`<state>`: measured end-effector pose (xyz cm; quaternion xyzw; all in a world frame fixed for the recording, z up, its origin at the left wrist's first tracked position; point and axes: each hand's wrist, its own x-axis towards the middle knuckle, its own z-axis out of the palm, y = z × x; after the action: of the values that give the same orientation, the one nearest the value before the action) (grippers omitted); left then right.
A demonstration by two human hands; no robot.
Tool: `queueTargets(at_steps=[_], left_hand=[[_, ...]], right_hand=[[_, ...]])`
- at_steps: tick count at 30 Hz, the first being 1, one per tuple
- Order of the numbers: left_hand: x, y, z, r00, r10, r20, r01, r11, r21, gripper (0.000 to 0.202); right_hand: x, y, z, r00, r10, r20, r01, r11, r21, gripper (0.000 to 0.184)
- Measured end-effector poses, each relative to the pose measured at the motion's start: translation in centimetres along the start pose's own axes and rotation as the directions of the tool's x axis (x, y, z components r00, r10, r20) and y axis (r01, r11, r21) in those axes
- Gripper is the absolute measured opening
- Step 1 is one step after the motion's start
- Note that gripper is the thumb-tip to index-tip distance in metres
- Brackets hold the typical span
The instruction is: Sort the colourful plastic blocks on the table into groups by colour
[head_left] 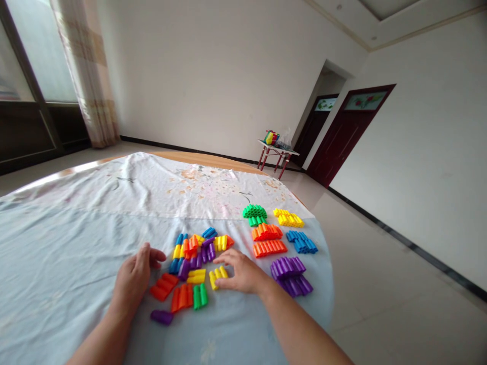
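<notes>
Bare forearms (299,324) flank tubular pieces (195,261) on creased cloth (224,332).

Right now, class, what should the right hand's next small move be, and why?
Probably, the right hand should grip the yellow, ridged, plastic-looking block beneath its fingers. Its thumb and fingers are already close about it, and the block lies beside mixed-colour ridged pieces, while a yellow ridged cluster sits apart, farther right.
</notes>
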<state>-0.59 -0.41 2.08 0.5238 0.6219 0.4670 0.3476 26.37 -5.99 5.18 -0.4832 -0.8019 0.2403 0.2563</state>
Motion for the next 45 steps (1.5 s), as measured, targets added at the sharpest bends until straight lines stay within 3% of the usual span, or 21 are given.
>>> queueTargets(at_steps=[5, 11, 17, 25, 30, 34, 39, 42, 45], left_hand=[[-0.1, 0.2, -0.1, 1.0, 0.002, -0.013, -0.002, 1.0, 0.019, 0.056], [-0.1, 0.5, -0.2, 0.999, -0.015, -0.038, 0.016, 0.999, 0.035, 0.056], [0.0, 0.6, -0.2, 0.999, -0.029, -0.038, 0.031, 0.999, 0.044, 0.055], [0.0, 0.6, -0.5, 0.996, -0.092, -0.015, 0.093, 0.994, 0.064, 0.057], [-0.2, 1.5, -0.7, 0.988, -0.154, -0.017, 0.155, 0.983, 0.099, 0.058], [-0.2, 1.9, -0.6, 0.983, -0.185, -0.015, 0.186, 0.976, 0.115, 0.061], [0.6, 0.9, -0.4, 0.977, -0.213, -0.015, 0.213, 0.97, 0.117, 0.062], [0.9, 0.4, -0.3, 0.98, -0.199, -0.021, 0.2, 0.973, 0.114, 0.064], [0.8, 0.4, -0.3, 0.984, -0.177, -0.031, 0.18, 0.975, 0.127, 0.066]], right_hand=[[-0.5, 1.0, 0.3, 0.997, -0.075, 0.025, 0.075, 0.997, -0.035, 0.045], [-0.7, 1.0, 0.7, 0.993, -0.018, -0.119, 0.019, 1.0, 0.01, 0.044], [-1.1, 1.4, 1.1, 0.987, 0.011, -0.161, -0.002, 0.998, 0.056, 0.049], [-1.0, 1.6, 1.5, 0.984, 0.04, -0.175, -0.023, 0.994, 0.103, 0.039], [-1.1, 1.1, 0.9, 0.964, 0.041, -0.262, 0.005, 0.985, 0.173, 0.044], [-0.7, 0.5, -1.8, 0.932, -0.012, -0.363, 0.06, 0.991, 0.12, 0.046], [1.2, 2.0, -7.9, 0.883, -0.036, -0.467, 0.048, 0.999, 0.015, 0.041], [2.6, 4.7, -11.5, 0.864, 0.01, -0.503, -0.041, 0.998, -0.052, 0.038], [3.7, 8.0, -14.0, 0.843, 0.135, -0.521, -0.224, 0.968, -0.112, 0.038]])
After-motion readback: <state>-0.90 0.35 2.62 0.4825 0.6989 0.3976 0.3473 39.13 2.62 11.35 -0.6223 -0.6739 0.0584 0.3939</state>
